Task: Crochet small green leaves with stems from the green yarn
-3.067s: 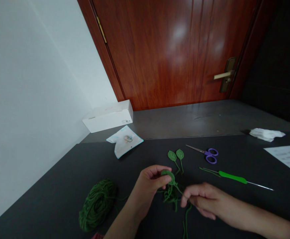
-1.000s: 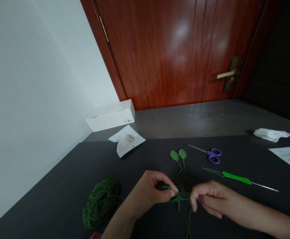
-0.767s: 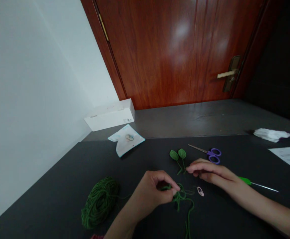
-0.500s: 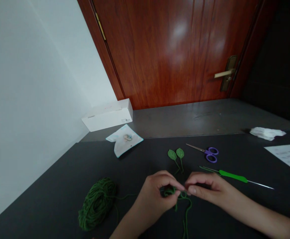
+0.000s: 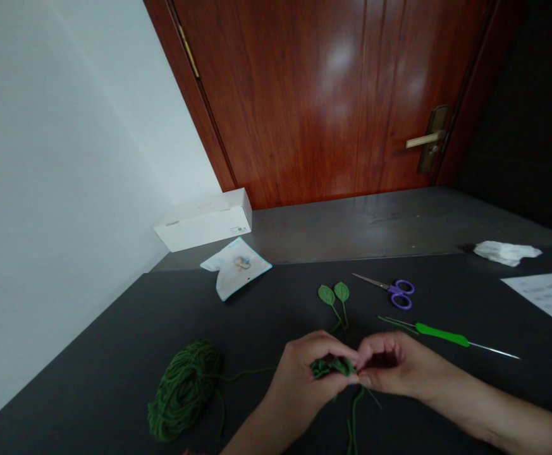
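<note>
A bunched green crochet piece [image 5: 335, 367] sits between the thumb and fingers of my left hand [image 5: 299, 373], which are closed on it. My right hand [image 5: 394, 365] is closed in a pinch at the piece's right edge, its fingertips meeting those of the left. From under the right fingertips a thin needle [image 5: 374, 399] slants down to the right; its other end is hidden. Green yarn tails [image 5: 355, 420] hang below the hands. A strand runs left to the skein of dark green yarn [image 5: 184, 390]. Just beyond my hands lie two crocheted leaves [image 5: 333, 294] with stems.
Purple-handled scissors [image 5: 399, 292] and a green-handled crochet hook [image 5: 442, 334] lie to the right. Farther right are a printed sheet [image 5: 548, 292] and a crumpled white tissue [image 5: 507, 253]. A small white packet [image 5: 238, 268] and a white box [image 5: 204, 224] stand at back left.
My fingertips have drawn together and the crochet piece is bunched more tightly. The small yarn loop between my hands is out of sight, and the thin needle now shows below the right fingertips.
</note>
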A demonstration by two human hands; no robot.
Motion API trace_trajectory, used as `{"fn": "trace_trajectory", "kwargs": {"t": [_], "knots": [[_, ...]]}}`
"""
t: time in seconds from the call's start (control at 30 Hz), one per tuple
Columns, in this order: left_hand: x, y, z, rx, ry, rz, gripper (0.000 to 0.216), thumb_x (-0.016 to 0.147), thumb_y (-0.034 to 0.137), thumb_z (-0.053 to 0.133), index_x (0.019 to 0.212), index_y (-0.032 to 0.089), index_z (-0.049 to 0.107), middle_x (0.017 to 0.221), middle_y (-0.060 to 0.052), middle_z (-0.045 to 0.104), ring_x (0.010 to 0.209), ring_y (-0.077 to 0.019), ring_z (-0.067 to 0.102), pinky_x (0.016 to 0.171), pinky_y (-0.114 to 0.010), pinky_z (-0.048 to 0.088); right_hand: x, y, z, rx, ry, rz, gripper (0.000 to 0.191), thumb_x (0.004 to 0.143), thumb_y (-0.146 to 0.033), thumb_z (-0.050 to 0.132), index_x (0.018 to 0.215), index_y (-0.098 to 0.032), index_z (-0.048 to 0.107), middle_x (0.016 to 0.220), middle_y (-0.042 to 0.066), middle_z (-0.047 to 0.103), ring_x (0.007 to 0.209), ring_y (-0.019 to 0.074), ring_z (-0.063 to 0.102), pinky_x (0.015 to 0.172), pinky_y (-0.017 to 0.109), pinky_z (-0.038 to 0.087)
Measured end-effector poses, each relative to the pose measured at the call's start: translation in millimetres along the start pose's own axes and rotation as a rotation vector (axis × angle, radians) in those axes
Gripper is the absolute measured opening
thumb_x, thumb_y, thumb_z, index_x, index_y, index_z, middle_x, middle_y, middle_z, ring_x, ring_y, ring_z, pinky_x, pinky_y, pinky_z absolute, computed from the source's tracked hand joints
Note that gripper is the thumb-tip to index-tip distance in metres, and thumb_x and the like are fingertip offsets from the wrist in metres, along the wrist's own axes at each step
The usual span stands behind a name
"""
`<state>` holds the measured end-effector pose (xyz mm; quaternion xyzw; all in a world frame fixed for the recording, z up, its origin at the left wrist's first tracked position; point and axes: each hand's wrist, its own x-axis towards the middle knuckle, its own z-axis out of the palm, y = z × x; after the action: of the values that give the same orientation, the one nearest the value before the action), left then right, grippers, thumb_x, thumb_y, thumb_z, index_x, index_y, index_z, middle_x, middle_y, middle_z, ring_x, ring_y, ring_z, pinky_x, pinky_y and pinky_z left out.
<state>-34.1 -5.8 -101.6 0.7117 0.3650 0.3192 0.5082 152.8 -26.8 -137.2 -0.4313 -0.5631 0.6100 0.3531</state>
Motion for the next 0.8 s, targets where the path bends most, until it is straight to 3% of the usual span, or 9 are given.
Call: {"fn": "trace_trajectory", "kwargs": {"t": [0.13, 0.33, 0.53, 0.8], "knots": [[3, -10, 5, -0.306, 0.064, -0.199, 0.019, 0.059, 0.008, 0.076, 0.076, 0.018, 0.074, 0.071, -0.002, 0.069, 0.067, -0.0148, 0.059, 0.065, -0.026, 0.041, -4, -6, 5, -0.138, 0.107, -0.071, 0.008, 0.073, -0.020, 0.067, 0.066, -0.018, 0.063, 0.060, -0.004, 0.053, 0.056, 0.0120, 0.047, 0.055, 0.024, 0.036], [5, -20, 8, -0.545, 0.103, -0.314, 0.025, 0.063, 0.021, 0.076, 0.086, 0.014, 0.068, 0.066, 0.000, 0.063, 0.056, -0.0094, 0.051, 0.055, -0.023, 0.037, -16, -22, 8, -0.555, 0.155, -0.345, 0.018, 0.088, -0.016, 0.048, 0.075, -0.019, 0.060, 0.077, 0.003, 0.057, 0.069, 0.0173, 0.054, 0.061, 0.028, 0.039], [5, -19, 9, -0.561, 0.120, -0.297, 0.038, 0.061, 0.015, 0.077, 0.097, 0.015, 0.066, 0.070, 0.001, 0.060, 0.060, -0.0082, 0.050, 0.059, -0.022, 0.038, -8, -12, 10, -0.367, 0.228, -0.214, 0.013, 0.082, -0.018, 0.055, 0.069, -0.020, 0.057, 0.065, -0.002, 0.051, 0.061, 0.0152, 0.050, 0.056, 0.026, 0.037], [5, -19, 14, -0.450, 0.083, -0.259, 0.033, 0.066, 0.020, 0.072, 0.097, 0.013, 0.063, 0.071, 0.001, 0.057, 0.060, -0.0090, 0.049, 0.056, -0.022, 0.040, -3, 0, 16, -0.235, 0.179, -0.150, 0.019, 0.085, -0.030, 0.053, 0.070, -0.020, 0.050, 0.059, -0.005, 0.043, 0.052, 0.0117, 0.042, 0.049, 0.022, 0.036]]}}
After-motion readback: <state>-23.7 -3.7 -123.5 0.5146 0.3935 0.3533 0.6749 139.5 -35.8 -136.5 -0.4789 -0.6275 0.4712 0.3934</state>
